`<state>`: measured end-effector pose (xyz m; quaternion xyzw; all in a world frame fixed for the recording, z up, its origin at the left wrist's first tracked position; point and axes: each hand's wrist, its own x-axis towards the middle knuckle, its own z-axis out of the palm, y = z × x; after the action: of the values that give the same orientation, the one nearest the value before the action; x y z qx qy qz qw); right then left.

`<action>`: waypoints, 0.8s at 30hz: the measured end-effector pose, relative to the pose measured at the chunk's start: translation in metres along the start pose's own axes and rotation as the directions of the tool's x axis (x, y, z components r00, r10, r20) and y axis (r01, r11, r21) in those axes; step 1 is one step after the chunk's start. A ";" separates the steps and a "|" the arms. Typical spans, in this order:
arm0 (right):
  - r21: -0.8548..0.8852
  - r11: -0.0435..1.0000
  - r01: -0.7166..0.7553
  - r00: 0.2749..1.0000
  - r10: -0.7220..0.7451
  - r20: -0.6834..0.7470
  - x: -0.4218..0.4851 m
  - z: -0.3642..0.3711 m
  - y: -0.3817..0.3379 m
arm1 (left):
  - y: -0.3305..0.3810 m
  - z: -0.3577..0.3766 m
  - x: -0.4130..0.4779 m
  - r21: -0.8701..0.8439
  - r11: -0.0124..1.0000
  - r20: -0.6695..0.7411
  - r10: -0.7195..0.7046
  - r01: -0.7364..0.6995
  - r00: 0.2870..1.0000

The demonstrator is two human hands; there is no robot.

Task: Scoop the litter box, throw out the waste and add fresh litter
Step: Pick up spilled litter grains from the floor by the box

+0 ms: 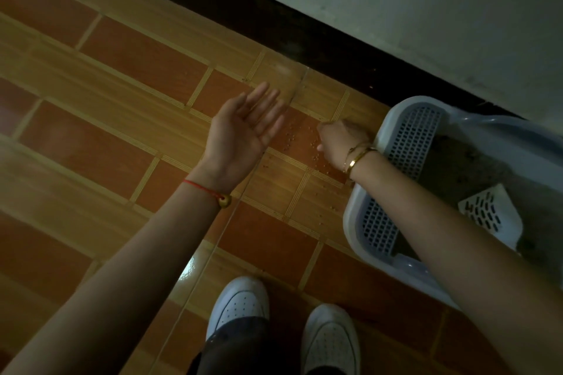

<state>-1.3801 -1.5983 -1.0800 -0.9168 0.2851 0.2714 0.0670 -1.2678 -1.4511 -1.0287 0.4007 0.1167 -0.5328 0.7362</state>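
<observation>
The left hand was held open, palm up, fingers straight. The right hand was lowered over grains scattered on the floor, its fingers hidden, so no grip could be told. The litter box was set just beside it at the floor's wall edge, a scoop laid on its litter.

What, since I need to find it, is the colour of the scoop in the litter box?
The scoop is white with dark slots; head view.

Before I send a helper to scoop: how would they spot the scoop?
By the dark skirting board stands a pale grey plastic litter box. On the litter inside lies a white wedge-shaped plastic scoop; its slots are long, unlike the box's square holes.
</observation>
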 end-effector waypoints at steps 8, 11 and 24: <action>0.034 0.995 0.095 0.987 -0.089 -0.132 -0.009 0.000 -0.007 | -0.007 -0.032 -0.012 -0.086 0.996 -0.087 -0.010 0.003 0.996; 0.267 0.949 0.167 0.969 -0.108 -0.222 -0.029 -0.017 -0.019 | -0.014 -0.037 -0.014 -0.099 0.995 -0.113 -0.029 0.018 0.993; 0.464 0.882 0.080 0.958 0.061 -0.280 -0.024 -0.020 -0.023 | -0.022 -0.042 -0.013 -0.245 0.968 -0.114 -0.093 0.063 0.989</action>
<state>-1.3746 -1.5736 -1.0506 -0.9039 0.3445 0.0579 0.2469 -1.2815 -1.4146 -1.0578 0.3360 0.2416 -0.5174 0.7490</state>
